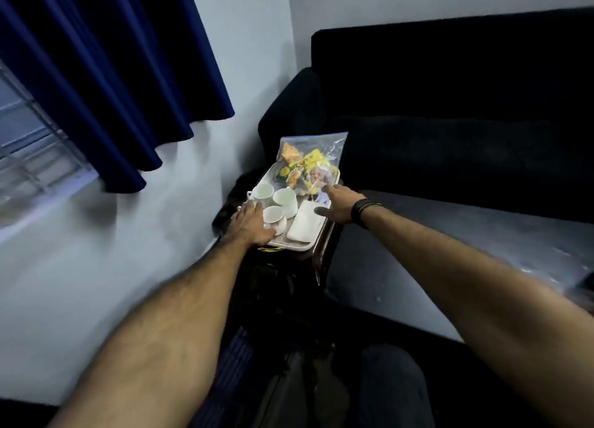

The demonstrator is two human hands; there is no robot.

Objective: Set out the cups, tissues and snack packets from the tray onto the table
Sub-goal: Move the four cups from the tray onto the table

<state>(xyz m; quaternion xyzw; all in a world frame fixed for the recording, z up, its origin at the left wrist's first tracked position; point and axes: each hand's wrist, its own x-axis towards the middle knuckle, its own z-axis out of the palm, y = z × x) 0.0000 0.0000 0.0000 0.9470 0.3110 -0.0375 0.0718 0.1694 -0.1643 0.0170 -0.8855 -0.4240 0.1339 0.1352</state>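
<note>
A grey tray (297, 246) rests on a small dark stand in the room's corner. On it stand three white cups: one at the back left (263, 192), one in the middle (285, 200), one at the front (274, 216). A white stack of tissues (305, 223) lies at the tray's front right. Yellow and clear snack packets (310, 162) fill its far end. My left hand (252, 223) lies on the tray's left edge, touching the front cup. My right hand (339, 204) reaches over the right edge with fingers spread, above the tissues.
A dark sofa (450, 106) stands right behind and to the right of the tray. A grey table top (450, 260) stretches to the right. A blue curtain (106, 74) and a white wall are on the left. Dark bags sit below the stand.
</note>
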